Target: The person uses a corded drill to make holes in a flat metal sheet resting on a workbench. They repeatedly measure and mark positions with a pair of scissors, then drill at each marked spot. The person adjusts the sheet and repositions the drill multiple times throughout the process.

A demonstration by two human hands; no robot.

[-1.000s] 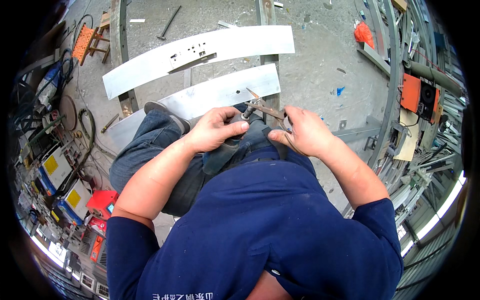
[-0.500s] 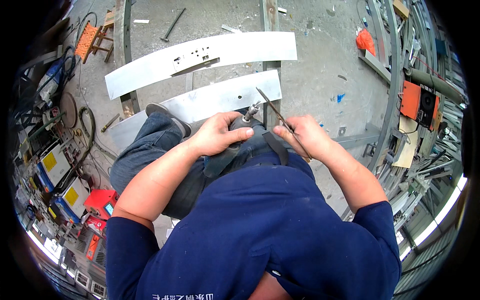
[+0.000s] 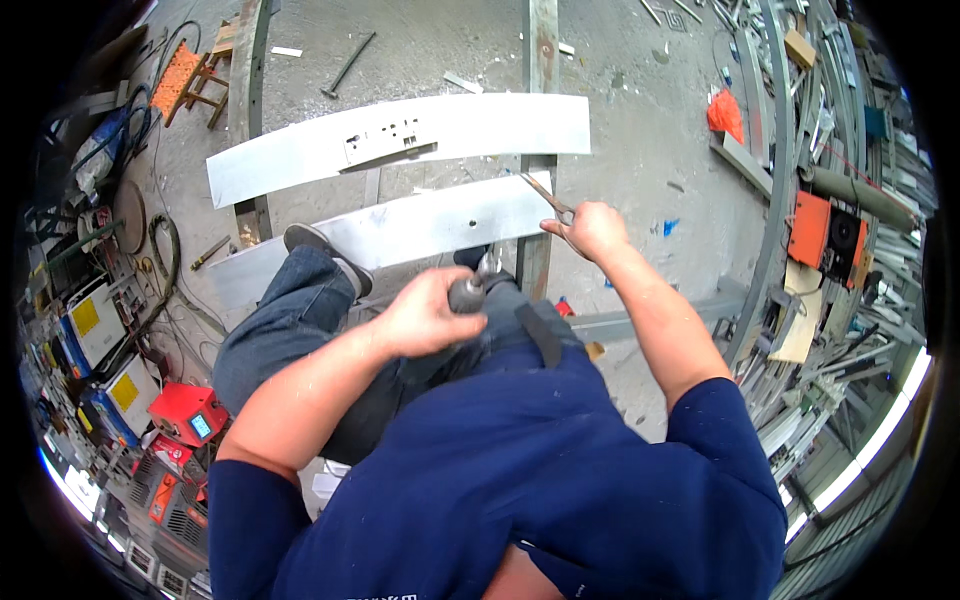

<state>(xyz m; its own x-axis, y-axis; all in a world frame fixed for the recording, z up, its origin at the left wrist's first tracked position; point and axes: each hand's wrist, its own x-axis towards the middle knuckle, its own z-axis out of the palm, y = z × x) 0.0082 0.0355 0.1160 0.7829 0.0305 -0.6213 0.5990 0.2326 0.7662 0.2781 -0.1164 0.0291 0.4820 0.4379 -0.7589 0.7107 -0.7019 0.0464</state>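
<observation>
My left hand (image 3: pixel 425 315) is closed around a drill (image 3: pixel 466 296), whose chuck and bit point away from me above my lap. The drill's rear body is mostly hidden by the hand. Out to the right, my right hand (image 3: pixel 598 232) grips a slim, rusty, scissor-like metal tool (image 3: pixel 555 204). Its tip lies over the right end of the nearer metal plate (image 3: pixel 400 232); touching or apart, I cannot tell. That pale plate has one dark round hole (image 3: pixel 473 223). Beyond it is a second curved plate (image 3: pixel 500 125) with several cut-outs.
Both plates lie across two steel beams (image 3: pixel 541 60). My shoe (image 3: pixel 325 255) is at the nearer plate's left part. A hammer (image 3: pixel 350 65) lies on the floor beyond. Red and blue machines (image 3: pixel 188 414) stand left. Metal profiles and an orange machine (image 3: pixel 825 230) are at right.
My right hand has moved away from my body toward the nearer plate's right end, carrying the scissor-like tool. My left hand with the drill has come slightly closer to me.
</observation>
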